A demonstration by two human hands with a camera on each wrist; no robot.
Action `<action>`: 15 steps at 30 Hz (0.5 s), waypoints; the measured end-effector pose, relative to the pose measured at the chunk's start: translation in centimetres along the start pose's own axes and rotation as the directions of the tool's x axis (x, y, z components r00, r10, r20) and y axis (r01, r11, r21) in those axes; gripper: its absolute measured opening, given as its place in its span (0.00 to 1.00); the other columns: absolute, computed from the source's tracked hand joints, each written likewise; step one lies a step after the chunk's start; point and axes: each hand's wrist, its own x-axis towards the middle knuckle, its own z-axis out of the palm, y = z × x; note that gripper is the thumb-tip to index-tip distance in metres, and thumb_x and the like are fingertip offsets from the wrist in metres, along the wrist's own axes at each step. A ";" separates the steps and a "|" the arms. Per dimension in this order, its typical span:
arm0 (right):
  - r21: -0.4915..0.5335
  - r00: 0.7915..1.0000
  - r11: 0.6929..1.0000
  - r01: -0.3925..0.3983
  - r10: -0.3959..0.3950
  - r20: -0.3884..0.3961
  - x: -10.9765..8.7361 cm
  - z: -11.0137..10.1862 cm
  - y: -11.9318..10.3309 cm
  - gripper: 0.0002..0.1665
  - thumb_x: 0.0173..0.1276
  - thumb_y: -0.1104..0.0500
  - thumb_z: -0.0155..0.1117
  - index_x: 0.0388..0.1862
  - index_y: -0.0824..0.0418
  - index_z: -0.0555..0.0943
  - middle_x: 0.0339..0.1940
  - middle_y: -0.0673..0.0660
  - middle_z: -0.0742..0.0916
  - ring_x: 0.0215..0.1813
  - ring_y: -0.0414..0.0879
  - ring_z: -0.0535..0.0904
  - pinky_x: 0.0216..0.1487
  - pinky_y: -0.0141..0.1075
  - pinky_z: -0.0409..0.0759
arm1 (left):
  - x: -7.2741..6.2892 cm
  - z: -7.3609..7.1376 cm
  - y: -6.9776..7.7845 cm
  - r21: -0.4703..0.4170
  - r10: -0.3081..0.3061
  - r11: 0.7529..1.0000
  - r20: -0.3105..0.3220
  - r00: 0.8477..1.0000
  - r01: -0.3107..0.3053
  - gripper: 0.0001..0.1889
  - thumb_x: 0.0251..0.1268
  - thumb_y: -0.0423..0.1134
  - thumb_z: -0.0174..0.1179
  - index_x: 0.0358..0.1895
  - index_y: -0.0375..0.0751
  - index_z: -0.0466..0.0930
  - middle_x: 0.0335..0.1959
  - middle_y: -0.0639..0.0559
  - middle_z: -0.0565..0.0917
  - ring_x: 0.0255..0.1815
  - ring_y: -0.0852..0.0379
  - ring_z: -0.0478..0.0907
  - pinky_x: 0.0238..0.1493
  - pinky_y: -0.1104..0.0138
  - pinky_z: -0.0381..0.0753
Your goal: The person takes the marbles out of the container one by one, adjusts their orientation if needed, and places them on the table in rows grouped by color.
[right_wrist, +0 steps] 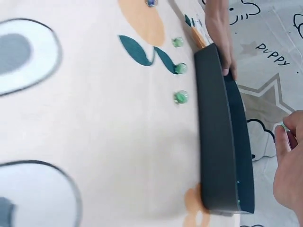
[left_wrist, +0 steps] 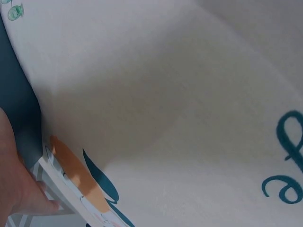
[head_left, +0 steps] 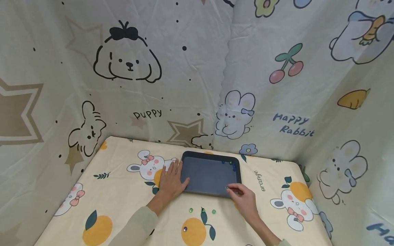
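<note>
Grip of right hand (head_left: 246,203) pinches green marble (head_left: 227,187) at near right corner of dark tray (head_left: 204,172), fingertips likely suiting its smallness; left hand (head_left: 170,181), fingers straight, probably steadies tray toward desk's (head_left: 123,194) far edge.

Head cam's up high, facing fwd/down to far edge of bench (head_left: 120,200); wrist cams closer; head & R wrist share tray (head_left: 204,174).

The left sleeve (head_left: 135,223) is plain, pale grey-green cloth, ending near the wrist (head_left: 155,203); the right sleeve (head_left: 284,243), matching in colour, barely shows.
</note>
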 end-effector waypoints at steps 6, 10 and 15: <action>-0.069 0.997 0.996 -0.059 0.063 0.054 -2.4 0.3 0.9 0.10 0.61 0.69 0.72 0.41 0.61 0.87 0.38 0.50 0.87 0.42 0.43 0.85 0.42 0.29 0.83 | 0.0 0.1 -0.1 0.016 -0.001 1.000 -0.007 1.000 0.001 0.45 0.70 0.66 0.46 0.79 0.38 0.52 0.80 0.40 0.53 0.79 0.43 0.51 0.74 0.43 0.47; -0.103 0.993 0.994 -0.048 0.059 0.102 -3.6 0.6 1.7 0.10 0.60 0.70 0.72 0.38 0.59 0.87 0.37 0.49 0.87 0.39 0.42 0.85 0.39 0.29 0.83 | 0.0 0.1 -0.1 0.025 -0.007 1.000 -0.006 1.000 0.007 0.45 0.70 0.66 0.46 0.79 0.39 0.52 0.80 0.41 0.53 0.79 0.43 0.51 0.75 0.44 0.47; -0.129 0.986 0.990 -0.059 0.078 0.148 -4.5 0.9 2.7 0.10 0.60 0.71 0.71 0.36 0.57 0.86 0.35 0.48 0.86 0.37 0.40 0.84 0.37 0.29 0.83 | 0.0 0.1 0.0 0.029 -0.003 1.000 -0.002 1.000 0.003 0.45 0.70 0.67 0.45 0.80 0.39 0.52 0.80 0.41 0.53 0.79 0.43 0.51 0.75 0.44 0.47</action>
